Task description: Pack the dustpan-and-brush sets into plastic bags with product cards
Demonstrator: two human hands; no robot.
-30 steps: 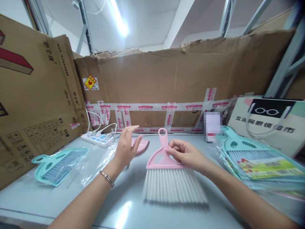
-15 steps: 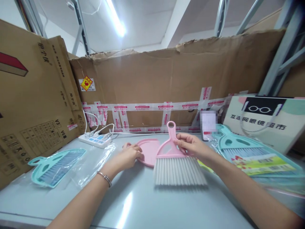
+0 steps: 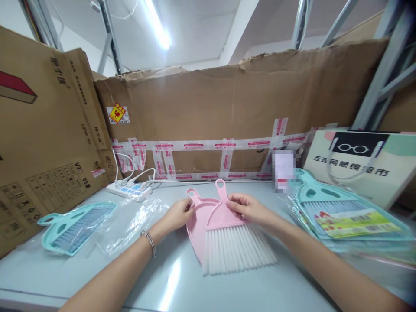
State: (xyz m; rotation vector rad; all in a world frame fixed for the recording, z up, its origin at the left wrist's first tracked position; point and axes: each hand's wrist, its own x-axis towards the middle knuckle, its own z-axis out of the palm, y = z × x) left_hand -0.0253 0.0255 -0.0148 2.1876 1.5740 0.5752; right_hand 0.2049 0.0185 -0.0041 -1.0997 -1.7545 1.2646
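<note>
Near the centre of the frame, the left hand pinches the pink dustpan beside its handle, and the right hand's fingers grip the overlapping pink hand brush at its neck, presumably keeping the bristles unobstructed. Crumpled clear plastic at centre left crowds the left forearm; teal brush-and-dustpan sets flank the tabletop.

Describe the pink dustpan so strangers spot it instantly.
Find the big cardboard wall, then the pale table before it. Mid-table, the left hand holds the dustpan, partly hidden by the pink brush. Unlike that brush, it has no bristles; unlike the turquoise set on the left, it is pink.
</note>
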